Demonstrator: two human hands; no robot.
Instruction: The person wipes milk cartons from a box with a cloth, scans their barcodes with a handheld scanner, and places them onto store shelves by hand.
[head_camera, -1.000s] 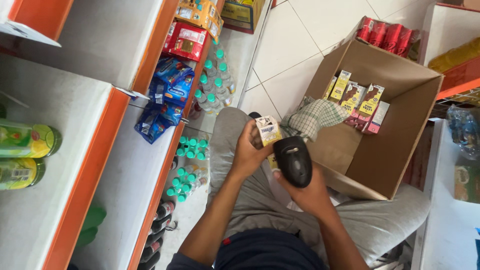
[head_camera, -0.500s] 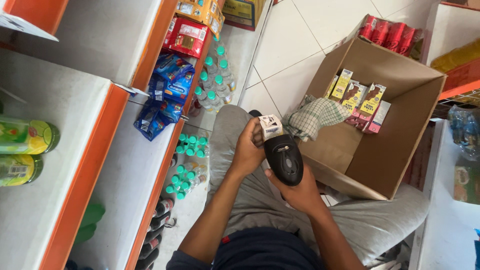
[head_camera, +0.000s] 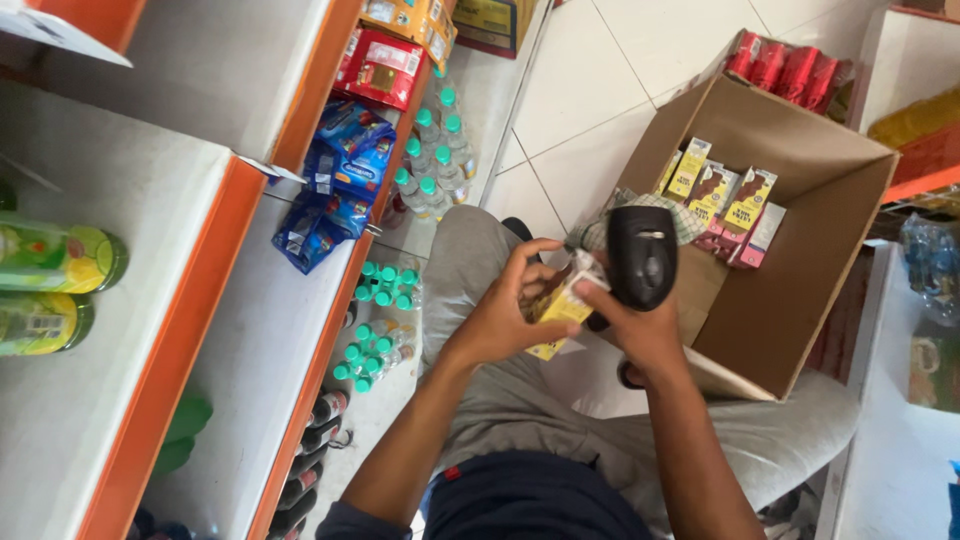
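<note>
The left hand has its fingers wrapped around a small yellow carton, held above the person's grey-trousered lap. Touching it from the right, the right hand grips a black handheld scanner with fingers closed about its handle, the head tilted toward the carton. Just beyond stands an open cardboard box on the tiled floor, holding a checked cloth and several upright cartons. To the left, orange-edged shelves carry blue packets.
</note>
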